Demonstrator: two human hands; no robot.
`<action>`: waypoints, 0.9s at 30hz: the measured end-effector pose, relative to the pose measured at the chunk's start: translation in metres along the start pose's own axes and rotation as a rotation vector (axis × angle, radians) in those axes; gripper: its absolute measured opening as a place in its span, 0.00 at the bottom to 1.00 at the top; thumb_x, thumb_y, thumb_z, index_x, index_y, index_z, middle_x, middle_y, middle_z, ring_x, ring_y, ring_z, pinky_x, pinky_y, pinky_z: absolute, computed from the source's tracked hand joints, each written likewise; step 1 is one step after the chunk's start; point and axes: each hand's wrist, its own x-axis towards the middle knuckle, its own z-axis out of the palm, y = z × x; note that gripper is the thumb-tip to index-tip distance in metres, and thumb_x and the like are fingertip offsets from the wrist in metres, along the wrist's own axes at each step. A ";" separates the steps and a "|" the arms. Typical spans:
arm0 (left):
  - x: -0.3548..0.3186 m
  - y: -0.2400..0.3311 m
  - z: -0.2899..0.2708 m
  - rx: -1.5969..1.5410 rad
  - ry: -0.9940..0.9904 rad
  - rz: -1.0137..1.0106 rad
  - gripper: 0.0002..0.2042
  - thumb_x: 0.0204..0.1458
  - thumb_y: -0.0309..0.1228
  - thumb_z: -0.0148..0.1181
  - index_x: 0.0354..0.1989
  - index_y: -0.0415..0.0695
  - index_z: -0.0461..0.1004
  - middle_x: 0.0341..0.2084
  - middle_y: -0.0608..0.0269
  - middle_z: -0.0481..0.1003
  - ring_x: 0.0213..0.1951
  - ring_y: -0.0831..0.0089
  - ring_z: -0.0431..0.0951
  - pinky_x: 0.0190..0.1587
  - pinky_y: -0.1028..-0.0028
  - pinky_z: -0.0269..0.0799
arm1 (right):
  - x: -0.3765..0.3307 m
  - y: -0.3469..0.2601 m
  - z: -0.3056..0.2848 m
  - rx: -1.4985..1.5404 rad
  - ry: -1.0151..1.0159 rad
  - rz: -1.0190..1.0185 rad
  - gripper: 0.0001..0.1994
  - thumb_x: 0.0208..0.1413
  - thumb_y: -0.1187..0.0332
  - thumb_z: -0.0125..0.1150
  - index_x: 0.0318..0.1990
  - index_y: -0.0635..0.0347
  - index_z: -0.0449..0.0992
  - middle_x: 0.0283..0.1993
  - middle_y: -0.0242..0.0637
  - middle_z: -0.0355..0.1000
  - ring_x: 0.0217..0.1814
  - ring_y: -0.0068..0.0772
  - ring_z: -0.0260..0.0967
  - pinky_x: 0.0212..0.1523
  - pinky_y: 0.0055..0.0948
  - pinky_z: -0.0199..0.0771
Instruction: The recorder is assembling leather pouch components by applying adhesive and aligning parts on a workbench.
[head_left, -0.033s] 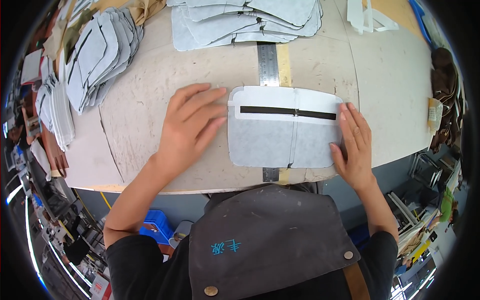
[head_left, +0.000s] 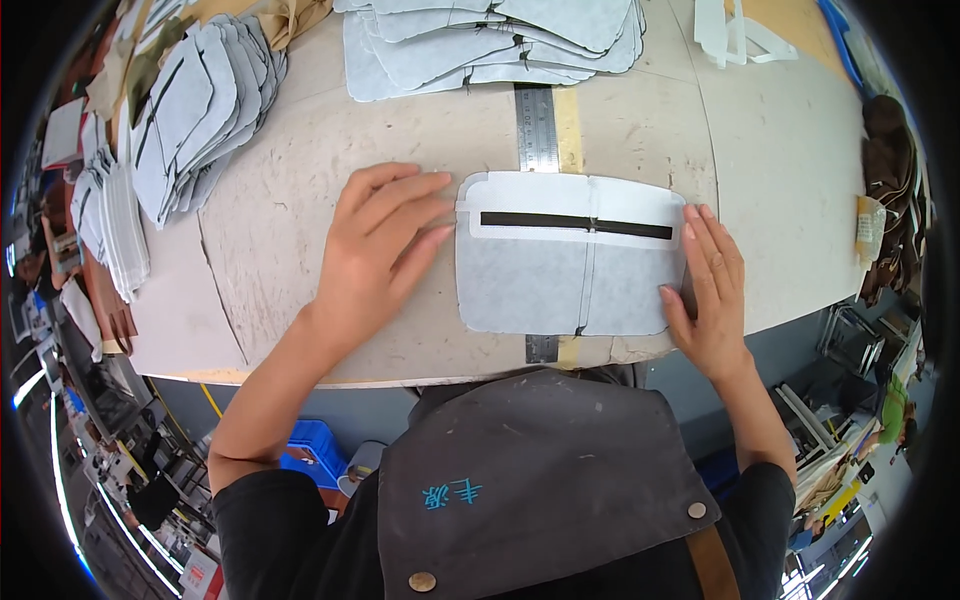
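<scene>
A pale grey-white fabric panel (head_left: 525, 285) with rounded corners lies flat on the worktable, crossed by a dark slot-like strip and a vertical seam. It covers part of a metal ruler (head_left: 537, 130) and a yellow strip (head_left: 570, 130) fixed beside it. At the panel's left edge is my left hand (head_left: 372, 240), fingers spread and holding nothing; whether the fingertips touch the edge I cannot tell. My right hand (head_left: 714, 285) rests along the right edge with its fingers stretched out and the thumb at the lower right corner.
Similar panels are piled at the far side (head_left: 430, 60), and another stack (head_left: 200, 110) sits at the far left. White strips (head_left: 735, 35) lie far right. Dark brown material (head_left: 890, 200) and a yellowish roll (head_left: 868, 230) are at the right edge. A blue bin (head_left: 315, 450) stands below the table.
My left hand has shifted very slightly, its fingers a little farther from me. My right hand and the panel look the same.
</scene>
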 end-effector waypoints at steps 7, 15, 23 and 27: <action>0.039 0.001 0.006 -0.059 0.003 -0.008 0.12 0.46 0.16 0.64 0.41 0.37 0.79 0.37 0.57 0.78 0.42 0.62 0.76 0.41 0.70 0.73 | 0.011 0.001 -0.002 0.052 0.062 0.017 0.31 0.46 0.80 0.63 0.62 0.68 0.66 0.66 0.51 0.64 0.69 0.53 0.60 0.66 0.44 0.60; 0.052 0.000 0.004 -0.215 0.076 -0.128 0.08 0.47 0.16 0.62 0.36 0.39 0.82 0.29 0.59 0.79 0.29 0.66 0.77 0.31 0.71 0.72 | 0.017 0.004 0.003 0.148 0.162 0.053 0.25 0.47 0.85 0.59 0.57 0.69 0.71 0.60 0.51 0.69 0.63 0.51 0.66 0.62 0.40 0.67; 0.028 0.000 -0.005 -0.446 0.111 -0.552 0.08 0.60 0.21 0.56 0.45 0.36 0.78 0.25 0.71 0.72 0.29 0.83 0.68 0.35 0.83 0.63 | 0.016 0.002 0.005 0.144 0.188 0.119 0.24 0.48 0.87 0.57 0.56 0.69 0.72 0.59 0.51 0.69 0.61 0.49 0.67 0.61 0.38 0.68; 0.020 0.012 -0.006 -0.562 0.148 -0.596 0.08 0.62 0.24 0.55 0.46 0.39 0.79 0.21 0.74 0.68 0.27 0.88 0.63 0.27 0.83 0.59 | 0.019 -0.001 0.005 0.107 0.239 0.145 0.22 0.50 0.87 0.55 0.55 0.69 0.72 0.58 0.50 0.70 0.60 0.48 0.68 0.60 0.38 0.68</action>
